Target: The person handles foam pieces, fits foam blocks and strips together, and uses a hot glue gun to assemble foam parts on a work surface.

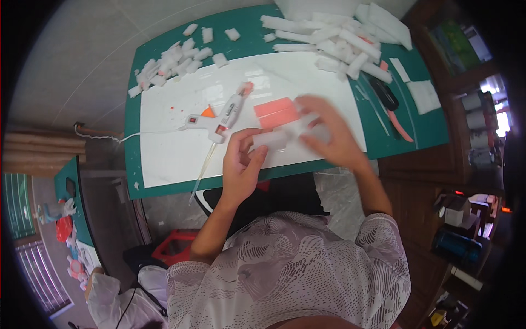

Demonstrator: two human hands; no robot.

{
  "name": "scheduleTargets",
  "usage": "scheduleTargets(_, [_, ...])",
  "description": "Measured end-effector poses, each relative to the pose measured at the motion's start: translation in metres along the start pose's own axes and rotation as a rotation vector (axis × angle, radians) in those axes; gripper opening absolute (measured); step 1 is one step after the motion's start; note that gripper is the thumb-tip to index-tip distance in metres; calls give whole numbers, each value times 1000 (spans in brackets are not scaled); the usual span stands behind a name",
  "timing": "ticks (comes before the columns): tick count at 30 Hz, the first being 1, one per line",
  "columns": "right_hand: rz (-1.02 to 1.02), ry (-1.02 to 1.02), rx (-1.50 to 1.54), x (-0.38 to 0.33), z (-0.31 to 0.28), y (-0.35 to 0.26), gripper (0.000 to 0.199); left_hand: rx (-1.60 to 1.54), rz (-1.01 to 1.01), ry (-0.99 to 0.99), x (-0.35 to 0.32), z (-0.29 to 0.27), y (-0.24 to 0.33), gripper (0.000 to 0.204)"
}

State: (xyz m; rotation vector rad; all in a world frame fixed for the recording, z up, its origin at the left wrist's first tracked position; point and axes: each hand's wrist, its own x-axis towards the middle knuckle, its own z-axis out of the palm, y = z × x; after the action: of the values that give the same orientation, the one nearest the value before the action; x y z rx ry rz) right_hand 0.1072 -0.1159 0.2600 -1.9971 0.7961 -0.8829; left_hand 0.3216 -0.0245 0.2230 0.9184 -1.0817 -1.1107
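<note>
Gripping white foam strip (272,139), left hand (241,159) was closed on its end; right hand (329,129), blurred, was curled over other end. Strip was held over white sheet (175,148), near glue gun (222,118), pink block (275,112).

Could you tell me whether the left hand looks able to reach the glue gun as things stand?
Probably yes: the glue gun lies just beyond the left hand on the white sheet, nothing between, though the hand holds a foam piece.
</note>
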Motion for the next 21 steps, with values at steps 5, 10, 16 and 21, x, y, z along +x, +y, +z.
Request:
scheduleTargets(5, [-166,-43,-59,-15,40,-1,44,120,-238,-115,-1,6,3,38])
scheduleTargets(10, [17,90,-40,-22,20,-3,38,641,55,-51,9,-44,33,24])
scheduleTargets(16, [211,293,33,-39,10,18,36,1483,399,-166,51,-122,51,43])
scheduleTargets(21, [263,299,27,-46,12,21,36,1374,203,-412,68,-147,30,50])
